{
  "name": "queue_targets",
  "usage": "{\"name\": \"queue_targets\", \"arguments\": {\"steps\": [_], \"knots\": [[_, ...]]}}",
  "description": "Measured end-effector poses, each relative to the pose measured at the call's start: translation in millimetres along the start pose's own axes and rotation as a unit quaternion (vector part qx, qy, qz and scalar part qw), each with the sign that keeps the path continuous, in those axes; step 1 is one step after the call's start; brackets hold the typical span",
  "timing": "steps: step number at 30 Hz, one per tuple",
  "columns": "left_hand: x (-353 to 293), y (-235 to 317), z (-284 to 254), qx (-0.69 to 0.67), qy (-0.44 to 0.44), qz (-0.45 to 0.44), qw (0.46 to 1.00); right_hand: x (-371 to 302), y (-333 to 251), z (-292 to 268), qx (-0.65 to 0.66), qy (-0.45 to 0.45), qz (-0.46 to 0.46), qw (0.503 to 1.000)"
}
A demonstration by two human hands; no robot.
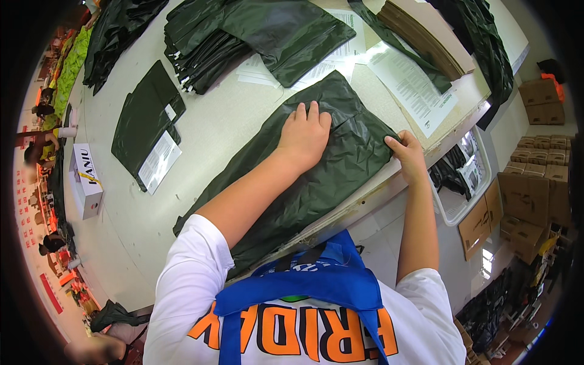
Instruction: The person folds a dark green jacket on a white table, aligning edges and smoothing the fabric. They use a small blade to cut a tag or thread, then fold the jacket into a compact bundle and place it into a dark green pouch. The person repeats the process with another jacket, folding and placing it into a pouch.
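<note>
A dark green plastic bag (340,164) lies flat across the pale table (213,134), reaching over its near edge. My left hand (304,134) presses flat on the bag's middle, fingers together and pointing away. My right hand (406,155) pinches the bag's right edge near the table's rim.
A folded dark bag with a printed sheet (149,131) lies to the left. A stack of dark bags (243,36) sits behind, with printed papers (413,82) and flat cardboard (426,36) at the right. A white bin (468,182) and cardboard boxes (535,182) stand beyond the table edge. A white box (85,176) lies at far left.
</note>
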State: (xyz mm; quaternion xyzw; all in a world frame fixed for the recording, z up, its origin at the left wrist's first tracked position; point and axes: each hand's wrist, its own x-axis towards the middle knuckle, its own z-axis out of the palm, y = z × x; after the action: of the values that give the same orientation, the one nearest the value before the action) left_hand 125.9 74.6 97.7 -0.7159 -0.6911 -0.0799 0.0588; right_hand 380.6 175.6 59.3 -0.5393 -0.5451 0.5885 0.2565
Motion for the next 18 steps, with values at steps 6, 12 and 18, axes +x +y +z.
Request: {"name": "queue_targets", "arguments": {"steps": [6,12,18], "knots": [[12,8,-45,-0.211,0.079,0.033,0.974,-5,5,5,-0.043,0.105,-0.053,0.992],[-8,19,-1,-0.252,-0.047,0.116,0.960,-9,11,17,0.056,0.162,-0.086,0.981],[-4,7,-23,-0.204,0.058,0.049,0.976,-14,17,11,0.005,0.154,-0.071,0.986]]}}
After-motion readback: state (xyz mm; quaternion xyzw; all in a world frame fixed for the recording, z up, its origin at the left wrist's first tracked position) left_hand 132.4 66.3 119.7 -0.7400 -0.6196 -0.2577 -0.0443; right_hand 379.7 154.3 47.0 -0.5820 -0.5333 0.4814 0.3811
